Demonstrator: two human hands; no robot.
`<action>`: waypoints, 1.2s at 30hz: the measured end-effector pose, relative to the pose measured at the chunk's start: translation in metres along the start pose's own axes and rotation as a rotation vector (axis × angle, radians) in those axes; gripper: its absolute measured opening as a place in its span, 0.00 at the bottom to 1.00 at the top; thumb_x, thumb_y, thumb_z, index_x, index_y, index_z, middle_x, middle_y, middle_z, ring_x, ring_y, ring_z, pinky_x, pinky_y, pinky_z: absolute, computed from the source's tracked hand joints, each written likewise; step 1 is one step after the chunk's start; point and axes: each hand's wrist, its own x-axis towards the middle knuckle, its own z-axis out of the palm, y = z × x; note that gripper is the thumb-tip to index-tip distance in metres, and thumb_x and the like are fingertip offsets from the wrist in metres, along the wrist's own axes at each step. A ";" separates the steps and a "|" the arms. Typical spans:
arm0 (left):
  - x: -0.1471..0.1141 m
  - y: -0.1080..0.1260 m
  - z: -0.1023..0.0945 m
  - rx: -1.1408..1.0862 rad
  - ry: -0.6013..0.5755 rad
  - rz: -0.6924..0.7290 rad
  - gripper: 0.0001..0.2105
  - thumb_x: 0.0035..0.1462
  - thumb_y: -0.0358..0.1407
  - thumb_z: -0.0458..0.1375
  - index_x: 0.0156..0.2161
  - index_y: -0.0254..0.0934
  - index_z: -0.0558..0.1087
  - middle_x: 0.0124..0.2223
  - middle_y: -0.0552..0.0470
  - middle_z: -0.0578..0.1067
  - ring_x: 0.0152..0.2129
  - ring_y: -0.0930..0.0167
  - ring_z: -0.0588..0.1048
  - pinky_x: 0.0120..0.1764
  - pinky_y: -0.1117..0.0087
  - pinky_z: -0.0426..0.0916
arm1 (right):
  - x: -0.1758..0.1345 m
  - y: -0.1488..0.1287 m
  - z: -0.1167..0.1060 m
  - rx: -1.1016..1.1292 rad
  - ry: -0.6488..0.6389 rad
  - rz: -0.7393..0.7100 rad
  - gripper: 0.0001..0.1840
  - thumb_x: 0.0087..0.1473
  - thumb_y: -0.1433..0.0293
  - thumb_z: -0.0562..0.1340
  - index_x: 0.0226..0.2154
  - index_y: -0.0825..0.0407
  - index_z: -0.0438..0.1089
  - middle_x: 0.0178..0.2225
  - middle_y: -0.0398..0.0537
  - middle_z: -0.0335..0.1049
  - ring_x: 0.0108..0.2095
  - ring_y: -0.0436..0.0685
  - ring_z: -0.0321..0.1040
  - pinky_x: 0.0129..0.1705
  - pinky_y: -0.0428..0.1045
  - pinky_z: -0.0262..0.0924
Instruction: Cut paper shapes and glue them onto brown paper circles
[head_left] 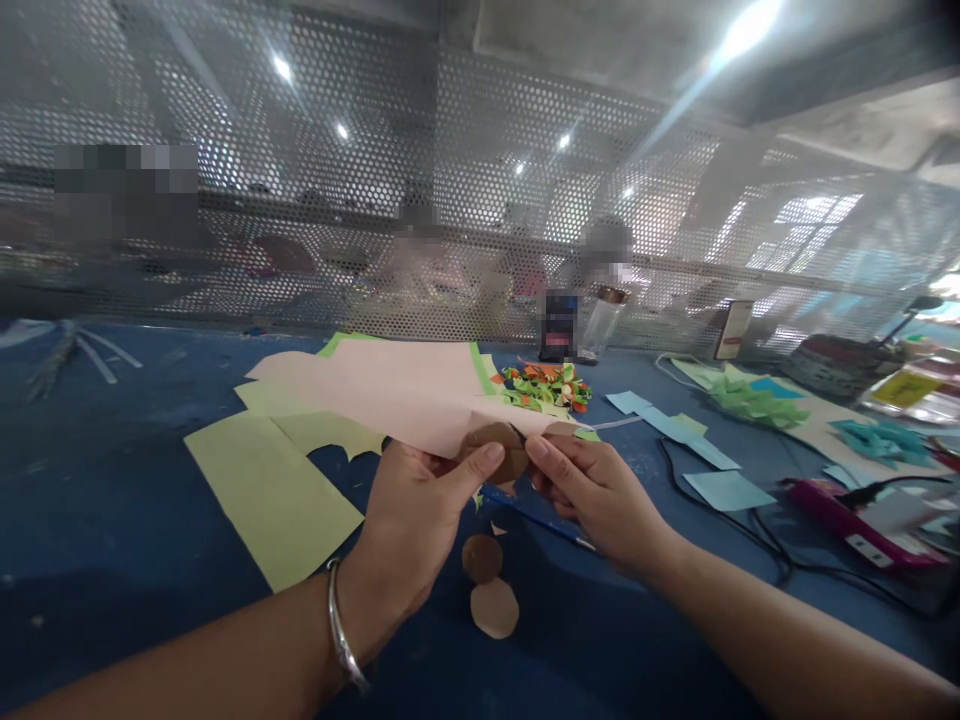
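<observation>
Just in front of the pale pink paper sheet (pixel 390 375), a brown paper piece (pixel 513 464) with a rounded outline is held up between my hands. My left hand (pixel 424 500), a silver bangle on its wrist, pinches it from the left with the thumb on top. My right hand (pixel 592 480) is closed at its right edge, thumb against the fingers; a thin dark line shows beside that thumb. Below on the table lie a brown paper disc (pixel 481 558) and a lighter paper disc (pixel 495 608), edges touching. A blue pen-like stick (pixel 540 515) lies under my right hand.
Yellow-green sheets (pixel 277 500) lie at left. Behind my hands is a pile of green and orange paper curls (pixel 547 385). At right are light blue paper pieces (pixel 727 490), a magenta power strip (pixel 855 525) and black cables. A perforated metal screen (pixel 337 220) closes the back.
</observation>
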 end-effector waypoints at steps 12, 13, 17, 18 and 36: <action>0.006 0.002 -0.005 0.084 -0.096 -0.002 0.06 0.59 0.32 0.62 0.41 0.39 0.80 0.41 0.49 0.82 0.38 0.66 0.80 0.47 0.62 0.73 | 0.001 0.003 -0.003 -0.047 -0.022 0.020 0.28 0.61 0.47 0.57 0.22 0.52 0.63 0.17 0.34 0.44 0.17 0.45 0.38 0.17 0.44 0.35; 0.006 0.002 -0.005 0.080 -0.105 -0.014 0.06 0.59 0.32 0.62 0.41 0.38 0.80 0.40 0.49 0.82 0.36 0.66 0.80 0.46 0.62 0.73 | 0.002 0.003 -0.003 -0.049 -0.020 0.020 0.28 0.61 0.46 0.57 0.22 0.52 0.63 0.17 0.34 0.44 0.17 0.45 0.38 0.17 0.44 0.35; 0.009 0.002 -0.007 0.044 -0.051 -0.020 0.08 0.56 0.30 0.63 0.42 0.37 0.75 0.39 0.50 0.81 0.35 0.68 0.79 0.42 0.65 0.74 | 0.002 0.002 -0.001 -0.018 -0.014 0.045 0.28 0.59 0.45 0.58 0.22 0.51 0.62 0.17 0.34 0.45 0.17 0.45 0.39 0.18 0.44 0.35; 0.010 0.002 -0.008 0.030 -0.002 -0.009 0.12 0.55 0.29 0.64 0.44 0.38 0.74 0.40 0.50 0.81 0.36 0.68 0.79 0.42 0.66 0.74 | 0.001 0.001 0.000 0.002 -0.027 0.058 0.28 0.59 0.45 0.58 0.22 0.51 0.62 0.17 0.34 0.44 0.17 0.45 0.39 0.17 0.44 0.35; 0.020 -0.001 -0.027 0.375 -0.025 0.058 0.14 0.59 0.31 0.60 0.49 0.39 0.64 0.38 0.50 0.75 0.32 0.68 0.76 0.34 0.66 0.77 | -0.005 -0.011 -0.009 0.180 -0.210 0.254 0.30 0.58 0.44 0.59 0.24 0.54 0.66 0.17 0.33 0.46 0.17 0.43 0.38 0.18 0.44 0.32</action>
